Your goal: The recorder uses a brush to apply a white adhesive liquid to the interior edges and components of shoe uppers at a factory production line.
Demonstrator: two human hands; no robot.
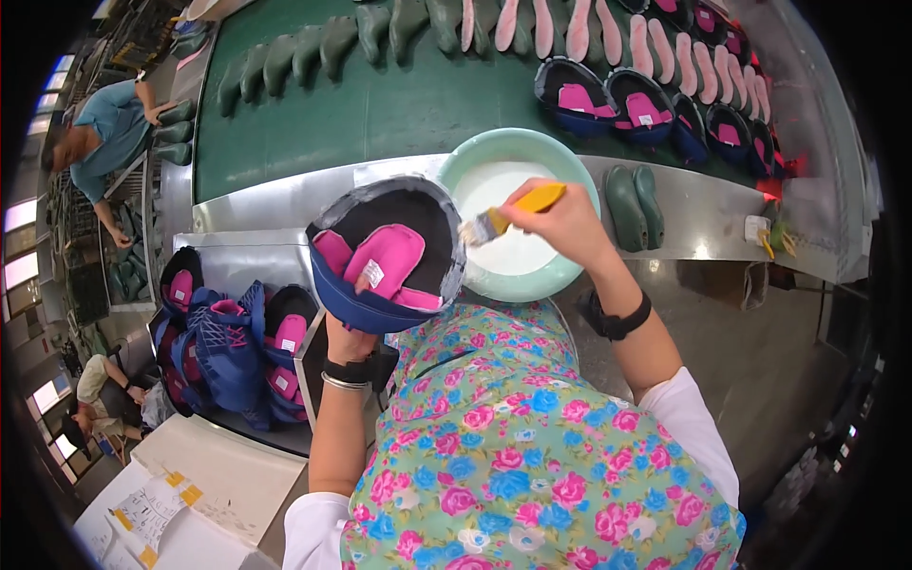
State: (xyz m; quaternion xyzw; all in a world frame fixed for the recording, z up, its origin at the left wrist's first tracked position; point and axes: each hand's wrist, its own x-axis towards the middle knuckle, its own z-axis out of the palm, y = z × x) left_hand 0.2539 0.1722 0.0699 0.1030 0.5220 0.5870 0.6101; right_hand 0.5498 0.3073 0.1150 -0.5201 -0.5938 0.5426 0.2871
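Apparently brushing white liquid (518,255) onto the rim (456,255) of a blue shoe (356,304) gripped in left hand (350,342), with brush (543,198) pinched in right hand (564,223); likely calls for turning shoe next.

Shoe workshop — green lasts (339,45), pink insoles (578,30)

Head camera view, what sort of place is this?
Likely a shoe factory: green foot-shaped lasts and pink insoles lie in rows, and the left hand holds a blue shoe upper.

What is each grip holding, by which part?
Right grip: a brush, by its yellow handle. Left grip: a blue shoe upper, from below; exact hold hidden.
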